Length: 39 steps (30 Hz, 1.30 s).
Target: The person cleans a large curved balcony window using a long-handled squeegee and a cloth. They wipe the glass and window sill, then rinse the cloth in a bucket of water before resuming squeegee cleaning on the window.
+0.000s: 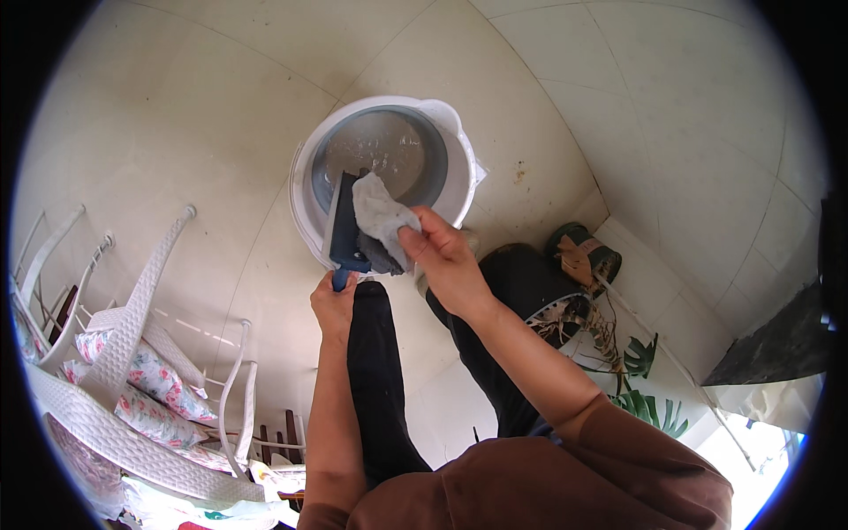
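My left hand is closed around the short blue handle of a window squeegee, whose wide dark head is tilted over the near rim of a white bucket. Between the thumb and fingers of my right hand is a pale grey cloth. The cloth lies against the squeegee's dark fuzzy pad and covers part of it. Murky water fills the bottom of the bucket, with light glinting on its surface. The lower end of the squeegee handle is hidden in my left fist.
White woven chairs with floral cushions stand at the left. To the right are a black plant pot with exposed roots, a smaller dark pot and monstera leaves. A tiled wall rises beyond the tiled floor.
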Each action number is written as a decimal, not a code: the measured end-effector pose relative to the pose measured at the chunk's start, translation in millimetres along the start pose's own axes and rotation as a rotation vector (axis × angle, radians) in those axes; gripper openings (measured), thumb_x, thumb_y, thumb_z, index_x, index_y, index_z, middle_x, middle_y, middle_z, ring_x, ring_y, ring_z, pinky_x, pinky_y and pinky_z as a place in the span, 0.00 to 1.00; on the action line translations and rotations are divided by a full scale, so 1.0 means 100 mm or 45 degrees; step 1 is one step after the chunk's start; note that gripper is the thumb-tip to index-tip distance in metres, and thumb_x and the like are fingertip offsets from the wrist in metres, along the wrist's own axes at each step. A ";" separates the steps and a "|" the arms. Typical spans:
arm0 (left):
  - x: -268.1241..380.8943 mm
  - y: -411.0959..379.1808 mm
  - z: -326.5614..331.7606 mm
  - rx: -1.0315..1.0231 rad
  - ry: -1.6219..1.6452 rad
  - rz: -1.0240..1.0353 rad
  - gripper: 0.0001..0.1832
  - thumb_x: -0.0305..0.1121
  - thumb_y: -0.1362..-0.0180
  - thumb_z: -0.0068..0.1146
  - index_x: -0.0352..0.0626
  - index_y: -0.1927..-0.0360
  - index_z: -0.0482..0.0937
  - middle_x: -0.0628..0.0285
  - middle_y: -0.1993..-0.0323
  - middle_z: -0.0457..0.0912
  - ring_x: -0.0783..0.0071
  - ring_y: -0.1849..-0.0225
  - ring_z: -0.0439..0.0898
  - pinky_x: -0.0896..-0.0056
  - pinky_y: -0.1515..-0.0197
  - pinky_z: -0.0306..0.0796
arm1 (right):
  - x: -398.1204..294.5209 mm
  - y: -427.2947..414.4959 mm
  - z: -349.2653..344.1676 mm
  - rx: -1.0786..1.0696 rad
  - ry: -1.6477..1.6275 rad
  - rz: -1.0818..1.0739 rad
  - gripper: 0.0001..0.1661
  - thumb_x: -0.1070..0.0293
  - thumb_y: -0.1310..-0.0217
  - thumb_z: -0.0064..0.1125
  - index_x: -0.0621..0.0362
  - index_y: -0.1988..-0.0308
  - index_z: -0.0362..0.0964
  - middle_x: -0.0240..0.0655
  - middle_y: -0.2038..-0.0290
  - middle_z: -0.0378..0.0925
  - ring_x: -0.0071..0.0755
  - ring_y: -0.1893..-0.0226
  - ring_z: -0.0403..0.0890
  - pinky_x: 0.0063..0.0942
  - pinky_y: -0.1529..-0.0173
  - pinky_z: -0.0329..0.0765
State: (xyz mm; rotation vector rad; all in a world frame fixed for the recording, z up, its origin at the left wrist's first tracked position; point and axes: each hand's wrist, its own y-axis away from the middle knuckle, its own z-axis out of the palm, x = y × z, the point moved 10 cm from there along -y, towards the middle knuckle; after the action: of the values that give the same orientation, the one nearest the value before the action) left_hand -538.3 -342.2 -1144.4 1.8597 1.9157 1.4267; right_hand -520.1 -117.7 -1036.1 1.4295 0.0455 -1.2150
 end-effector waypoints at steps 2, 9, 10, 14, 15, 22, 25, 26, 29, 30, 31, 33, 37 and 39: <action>-0.03 0.00 0.01 -0.003 -0.005 0.027 0.12 0.34 0.55 0.64 0.35 0.76 0.76 0.53 0.86 0.72 0.63 0.84 0.71 0.69 0.76 0.67 | 0.09 -0.02 0.06 -0.045 0.030 0.031 0.13 0.72 0.33 0.42 0.59 0.50 0.66 0.23 0.62 0.71 0.12 0.61 0.67 0.13 0.55 0.65; -0.02 0.09 0.03 -0.152 0.055 -0.009 0.11 0.28 0.59 0.64 0.31 0.78 0.75 0.58 0.87 0.74 0.80 0.82 0.69 0.73 0.77 0.65 | 0.44 -0.36 -0.03 0.039 0.277 -0.124 0.14 0.75 0.34 0.40 0.59 0.50 0.65 0.24 0.65 0.67 0.13 0.67 0.63 0.11 0.62 0.62; -0.04 0.09 0.05 -0.182 0.032 -0.031 0.11 0.28 0.58 0.64 0.31 0.77 0.75 0.59 0.87 0.74 0.81 0.82 0.69 0.73 0.77 0.65 | 0.47 -0.42 -0.06 0.054 0.299 -0.163 0.14 0.75 0.34 0.40 0.60 0.50 0.65 0.24 0.65 0.67 0.13 0.66 0.63 0.12 0.61 0.62; -0.02 0.13 0.11 -0.279 0.305 -0.033 0.10 0.27 0.57 0.63 0.30 0.73 0.76 0.62 0.82 0.77 0.82 0.77 0.71 0.74 0.72 0.67 | 0.78 -0.85 -0.38 0.125 0.513 -0.325 0.14 0.74 0.35 0.41 0.61 0.50 0.66 0.31 0.66 0.72 0.21 0.64 0.70 0.18 0.59 0.67; 0.12 0.12 0.04 -0.221 0.359 0.036 0.11 0.26 0.56 0.62 0.30 0.70 0.76 0.61 0.80 0.78 0.82 0.74 0.72 0.75 0.70 0.68 | 0.90 -0.99 -0.50 0.140 0.614 -0.306 0.14 0.75 0.37 0.44 0.61 0.52 0.66 0.37 0.66 0.73 0.28 0.64 0.73 0.22 0.58 0.69; 0.17 0.11 -0.05 -0.204 0.411 0.396 0.18 0.25 0.49 0.55 0.34 0.52 0.73 0.54 0.57 0.77 0.72 0.55 0.75 0.71 0.53 0.69 | 1.35 -1.74 -0.87 0.246 1.524 -0.331 0.15 0.76 0.49 0.49 0.58 0.58 0.70 0.49 0.64 0.76 0.50 0.61 0.78 0.38 0.56 0.74; -0.06 0.06 0.01 -0.231 0.453 0.327 0.19 0.27 0.47 0.53 0.34 0.50 0.71 0.54 0.55 0.75 0.71 0.53 0.74 0.70 0.51 0.68 | 1.38 -1.73 -0.84 0.330 1.817 -0.463 0.13 0.76 0.50 0.48 0.59 0.61 0.72 0.48 0.66 0.77 0.49 0.63 0.78 0.38 0.56 0.74; -0.11 0.03 0.02 -0.238 0.471 0.304 0.20 0.27 0.46 0.53 0.34 0.49 0.70 0.54 0.54 0.75 0.70 0.52 0.74 0.70 0.50 0.68 | 1.42 -1.72 -0.85 0.351 1.880 -0.478 0.12 0.76 0.50 0.48 0.60 0.62 0.73 0.47 0.67 0.77 0.49 0.64 0.78 0.38 0.57 0.74; -0.27 0.00 0.07 -0.253 0.555 0.210 0.21 0.29 0.45 0.51 0.34 0.47 0.68 0.55 0.51 0.73 0.68 0.50 0.73 0.69 0.49 0.67 | 1.68 -1.69 -1.09 0.221 0.925 -0.015 0.10 0.76 0.51 0.50 0.62 0.65 0.73 0.43 0.71 0.77 0.40 0.70 0.78 0.33 0.61 0.73; -0.31 -0.02 0.09 -0.257 0.600 0.177 0.21 0.29 0.44 0.51 0.34 0.46 0.68 0.55 0.50 0.72 0.68 0.49 0.73 0.69 0.48 0.67 | 1.58 -1.60 -1.08 0.214 0.772 -0.010 0.10 0.75 0.50 0.51 0.62 0.64 0.73 0.40 0.73 0.76 0.35 0.71 0.77 0.30 0.63 0.72; -0.38 -0.02 0.09 -0.252 0.646 0.133 0.21 0.30 0.44 0.50 0.34 0.46 0.67 0.55 0.49 0.72 0.67 0.48 0.72 0.68 0.47 0.67 | 1.44 -1.41 -1.00 0.190 0.618 -0.003 0.10 0.74 0.50 0.52 0.62 0.64 0.73 0.37 0.74 0.75 0.30 0.72 0.75 0.27 0.64 0.71; -0.47 -0.04 0.14 -0.265 0.756 0.050 0.22 0.31 0.42 0.49 0.34 0.44 0.66 0.55 0.48 0.71 0.66 0.47 0.72 0.68 0.46 0.66 | 1.02 -0.94 -0.84 0.148 0.378 0.053 0.10 0.71 0.47 0.55 0.63 0.63 0.72 0.31 0.75 0.72 0.20 0.73 0.71 0.21 0.67 0.68; -0.52 -0.07 0.20 -0.290 0.900 -0.020 0.24 0.32 0.40 0.47 0.34 0.42 0.63 0.55 0.44 0.68 0.64 0.44 0.70 0.67 0.44 0.65 | 0.21 -0.18 -0.36 0.026 0.116 0.102 0.09 0.69 0.44 0.57 0.61 0.63 0.72 0.24 0.73 0.70 0.14 0.72 0.67 0.17 0.67 0.66; -0.45 -0.08 0.19 -0.300 0.994 0.023 0.24 0.34 0.39 0.45 0.33 0.41 0.61 0.55 0.43 0.67 0.64 0.44 0.70 0.67 0.43 0.65 | -0.01 0.06 -0.19 -0.002 0.056 0.130 0.09 0.71 0.46 0.59 0.61 0.63 0.72 0.26 0.73 0.70 0.15 0.71 0.67 0.17 0.66 0.66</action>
State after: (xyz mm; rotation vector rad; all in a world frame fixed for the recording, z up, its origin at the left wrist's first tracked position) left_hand -520.9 -367.5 -1183.1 1.3077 1.8496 2.5153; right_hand -505.2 -104.6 -1035.8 1.4401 0.0034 -1.1004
